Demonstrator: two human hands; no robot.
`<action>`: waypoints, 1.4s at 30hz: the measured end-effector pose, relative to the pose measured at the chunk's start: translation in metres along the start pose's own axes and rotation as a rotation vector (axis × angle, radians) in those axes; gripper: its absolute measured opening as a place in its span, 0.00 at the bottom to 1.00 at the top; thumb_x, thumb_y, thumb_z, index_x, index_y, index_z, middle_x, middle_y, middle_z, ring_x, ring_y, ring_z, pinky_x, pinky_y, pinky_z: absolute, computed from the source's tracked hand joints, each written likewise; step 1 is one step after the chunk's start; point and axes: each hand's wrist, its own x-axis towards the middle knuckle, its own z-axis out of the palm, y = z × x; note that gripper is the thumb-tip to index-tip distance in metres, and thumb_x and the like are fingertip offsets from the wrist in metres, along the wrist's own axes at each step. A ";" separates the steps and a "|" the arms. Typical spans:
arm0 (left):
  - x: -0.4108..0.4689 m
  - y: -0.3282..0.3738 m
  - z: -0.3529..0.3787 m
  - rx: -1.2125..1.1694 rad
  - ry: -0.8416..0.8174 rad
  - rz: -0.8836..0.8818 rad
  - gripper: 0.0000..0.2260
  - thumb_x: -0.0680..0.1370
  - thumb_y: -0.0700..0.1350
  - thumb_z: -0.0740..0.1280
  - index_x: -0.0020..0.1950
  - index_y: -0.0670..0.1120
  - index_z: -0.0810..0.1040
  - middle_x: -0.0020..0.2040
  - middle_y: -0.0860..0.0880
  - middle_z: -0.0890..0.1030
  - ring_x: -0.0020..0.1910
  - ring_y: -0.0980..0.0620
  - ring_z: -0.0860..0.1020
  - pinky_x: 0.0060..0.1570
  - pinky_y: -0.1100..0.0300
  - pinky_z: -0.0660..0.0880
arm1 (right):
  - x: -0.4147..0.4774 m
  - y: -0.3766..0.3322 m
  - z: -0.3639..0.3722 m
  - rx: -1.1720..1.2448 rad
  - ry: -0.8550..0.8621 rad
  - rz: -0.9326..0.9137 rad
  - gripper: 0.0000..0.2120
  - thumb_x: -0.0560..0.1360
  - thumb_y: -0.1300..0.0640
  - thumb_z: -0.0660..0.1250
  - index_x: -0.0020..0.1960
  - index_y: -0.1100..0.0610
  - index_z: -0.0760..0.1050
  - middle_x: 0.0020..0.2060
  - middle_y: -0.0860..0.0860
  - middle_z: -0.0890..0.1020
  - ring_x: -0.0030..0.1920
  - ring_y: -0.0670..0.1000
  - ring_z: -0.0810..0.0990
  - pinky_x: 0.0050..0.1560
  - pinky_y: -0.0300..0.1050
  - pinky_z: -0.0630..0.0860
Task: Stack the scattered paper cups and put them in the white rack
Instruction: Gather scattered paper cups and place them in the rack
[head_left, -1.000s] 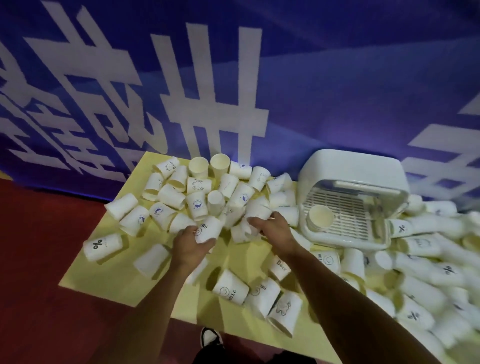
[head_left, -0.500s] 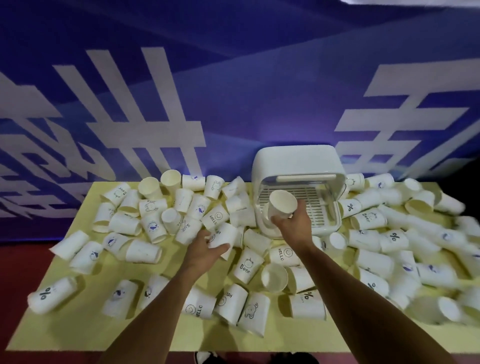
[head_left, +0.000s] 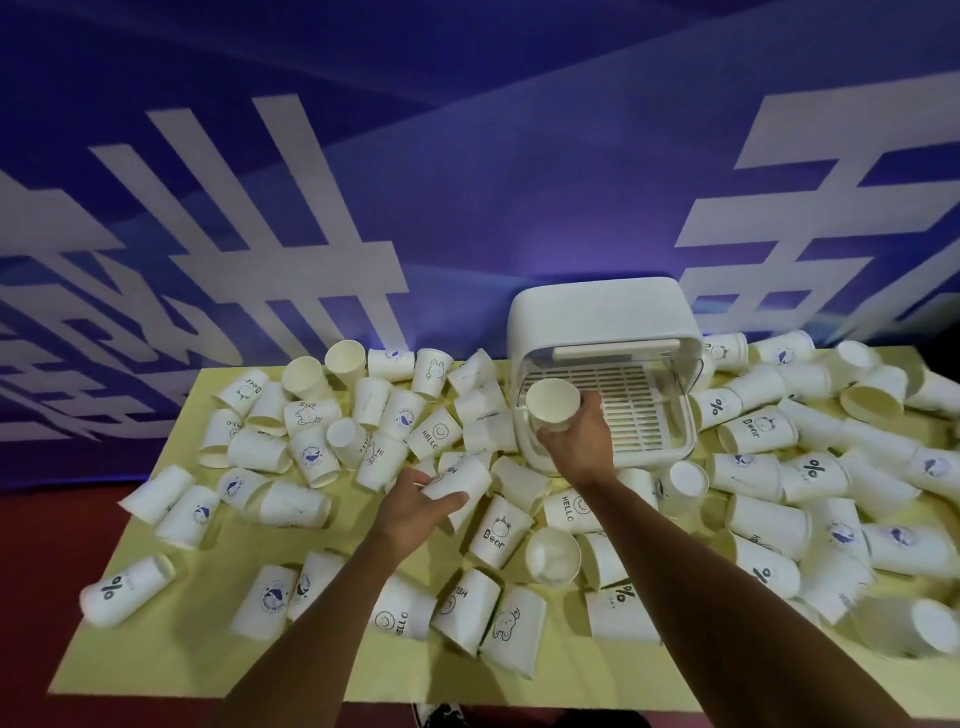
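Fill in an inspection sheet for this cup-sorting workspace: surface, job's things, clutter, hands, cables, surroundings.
Surface: yellow table cover, strewn with cups almost everywhere.
Job's things: white rack at the back, its open front facing the person; scattered paper cups, most lying on their sides.
Clutter: nothing seen.
Hands: left hand grips a sideways cup mid-table; right hand holds a second cup at the rack's opening, mouth toward the camera.
Cables: nothing seen.
Surroundings: blue banner with white characters behind; red floor at left.
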 end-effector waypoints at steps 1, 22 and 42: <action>0.000 0.001 -0.001 -0.013 -0.001 -0.006 0.25 0.70 0.53 0.78 0.60 0.48 0.70 0.47 0.54 0.78 0.42 0.56 0.80 0.45 0.57 0.76 | 0.000 0.002 0.000 -0.010 -0.005 0.009 0.32 0.66 0.58 0.80 0.64 0.55 0.67 0.52 0.47 0.76 0.56 0.53 0.78 0.50 0.44 0.74; 0.000 0.057 0.025 -0.509 -0.309 -0.042 0.21 0.72 0.64 0.70 0.60 0.53 0.80 0.53 0.47 0.85 0.50 0.48 0.84 0.41 0.57 0.80 | -0.036 -0.002 -0.012 -0.536 -0.328 -0.726 0.38 0.70 0.47 0.75 0.76 0.50 0.65 0.73 0.49 0.70 0.72 0.51 0.67 0.70 0.51 0.67; 0.006 0.023 0.011 -0.295 -0.184 -0.015 0.14 0.75 0.59 0.70 0.54 0.52 0.81 0.49 0.50 0.86 0.45 0.54 0.84 0.45 0.58 0.77 | -0.009 0.001 -0.015 -0.041 -0.039 -0.201 0.33 0.68 0.53 0.77 0.64 0.42 0.61 0.52 0.43 0.78 0.50 0.49 0.78 0.47 0.45 0.75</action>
